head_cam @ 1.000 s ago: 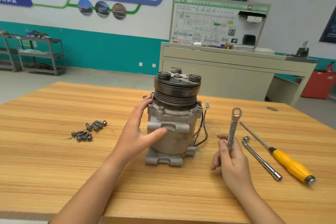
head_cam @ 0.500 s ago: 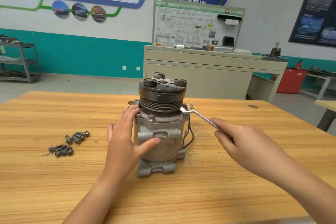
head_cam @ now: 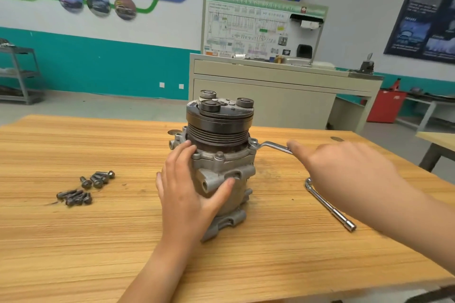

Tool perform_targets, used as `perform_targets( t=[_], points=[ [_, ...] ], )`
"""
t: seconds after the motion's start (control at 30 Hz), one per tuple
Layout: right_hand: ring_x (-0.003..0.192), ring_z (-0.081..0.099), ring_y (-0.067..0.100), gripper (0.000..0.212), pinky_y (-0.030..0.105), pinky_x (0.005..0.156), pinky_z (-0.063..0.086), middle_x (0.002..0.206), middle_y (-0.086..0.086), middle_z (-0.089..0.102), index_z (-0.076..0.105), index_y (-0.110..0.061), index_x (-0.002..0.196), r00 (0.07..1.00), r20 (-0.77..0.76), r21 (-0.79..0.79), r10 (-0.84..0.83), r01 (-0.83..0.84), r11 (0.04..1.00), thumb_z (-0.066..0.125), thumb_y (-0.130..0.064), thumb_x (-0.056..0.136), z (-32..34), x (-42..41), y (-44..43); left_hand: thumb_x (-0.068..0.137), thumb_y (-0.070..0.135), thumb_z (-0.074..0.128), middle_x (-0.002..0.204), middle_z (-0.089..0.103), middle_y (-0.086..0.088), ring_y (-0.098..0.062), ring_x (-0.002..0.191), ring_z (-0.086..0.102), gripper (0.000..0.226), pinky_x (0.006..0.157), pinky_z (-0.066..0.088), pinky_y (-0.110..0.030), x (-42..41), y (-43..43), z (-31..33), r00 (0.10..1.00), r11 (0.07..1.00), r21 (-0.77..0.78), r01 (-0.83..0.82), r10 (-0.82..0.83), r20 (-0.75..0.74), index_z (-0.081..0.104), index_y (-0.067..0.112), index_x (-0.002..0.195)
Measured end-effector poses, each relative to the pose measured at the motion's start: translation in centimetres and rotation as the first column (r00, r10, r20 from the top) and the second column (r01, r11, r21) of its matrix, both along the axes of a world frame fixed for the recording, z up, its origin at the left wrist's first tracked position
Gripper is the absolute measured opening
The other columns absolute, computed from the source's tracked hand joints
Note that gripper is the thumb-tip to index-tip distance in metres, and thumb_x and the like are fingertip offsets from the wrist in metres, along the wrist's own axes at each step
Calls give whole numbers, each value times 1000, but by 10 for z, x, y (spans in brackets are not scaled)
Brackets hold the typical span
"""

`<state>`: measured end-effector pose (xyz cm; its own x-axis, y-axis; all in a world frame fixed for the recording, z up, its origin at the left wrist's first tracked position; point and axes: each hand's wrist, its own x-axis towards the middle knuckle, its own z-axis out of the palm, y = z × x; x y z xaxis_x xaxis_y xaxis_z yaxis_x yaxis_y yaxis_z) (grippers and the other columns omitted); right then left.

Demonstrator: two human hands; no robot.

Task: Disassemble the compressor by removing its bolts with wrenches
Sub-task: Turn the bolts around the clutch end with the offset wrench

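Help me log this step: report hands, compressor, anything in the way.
Left hand grips compressor body. Right hand holds ring wrench, ring end at the flange, right side. Nothing in the way; loose bolts left, socket wrench right, both apart.

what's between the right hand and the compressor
The wrench bridges the gap: its ring end sits on the compressor rim and its handle runs into the right hand. The head view shows this.
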<state>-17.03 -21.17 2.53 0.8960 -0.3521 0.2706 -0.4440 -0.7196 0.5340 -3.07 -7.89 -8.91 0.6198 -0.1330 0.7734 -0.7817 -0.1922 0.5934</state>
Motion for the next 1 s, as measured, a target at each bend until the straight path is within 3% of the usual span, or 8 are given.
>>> perform_targets(
  t=[0.23,0.37,0.5,0.6,0.7,0.8,0.93,1.0],
  points=[
    [45,31,16,64,25,36,24,58,-1,35,2,-11,146,991,-126,-108,45,-59,992,35,-7,92,0,6,9,66,46,66,147,20,3,3,137,14,77,108,15,-11,2,-10,-1,959,966,-217,142,-188,-211,25,30,130],
    [55,39,12,53,24,48,34,65,-7,42,3,-32,146,975,-119,-30,187,-191,981,23,-26,98,17,5,-20,67,46,64,152,15,11,-4,141,14,97,117,20,-35,0,-12,-4,892,947,-274,168,-264,-366,9,33,146],
    [51,35,10,63,23,41,23,76,-6,46,0,-33,145,973,-137,-133,187,-205,970,35,-15,95,11,9,-38,62,57,60,148,26,16,-4,138,24,102,114,26,-42,-3,-13,-3,847,933,-294,208,-322,-423,10,33,148],
    [59,44,15,53,23,45,28,84,-1,54,28,-20,136,965,-46,-190,260,-264,946,49,-4,90,-2,23,-58,59,60,56,150,31,9,-10,138,28,103,113,28,-43,-2,-12,-3,845,931,-297,213,-328,-422,16,28,148],
    [59,63,29,27,38,59,54,72,14,67,65,3,95,805,259,-224,533,-487,844,64,17,71,-13,48,-84,58,59,56,151,30,8,-9,139,26,105,114,27,-43,-2,-13,-2,845,930,-297,215,-330,-421,15,24,149],
    [69,70,30,17,54,66,55,77,17,71,69,6,75,620,479,-249,621,-583,773,60,20,70,-23,83,-84,58,58,56,152,27,7,-8,140,24,106,114,26,-42,-3,-13,-2,842,928,-306,213,-333,-424,14,24,149],
    [62,68,32,18,54,66,55,78,18,71,68,7,78,608,555,-110,567,-622,775,66,21,65,-42,113,-73,59,56,55,151,29,4,-11,139,26,105,114,27,-43,-3,-15,-2,848,924,-324,204,-332,-414,15,21,149],
    [63,66,33,23,45,65,55,76,17,70,67,3,97,661,558,-6,502,-602,798,60,12,77,-44,109,-77,59,56,55,151,29,3,-12,139,26,104,114,28,-43,-3,-15,-2,848,924,-324,204,-332,-413,15,21,149]
  ],
)
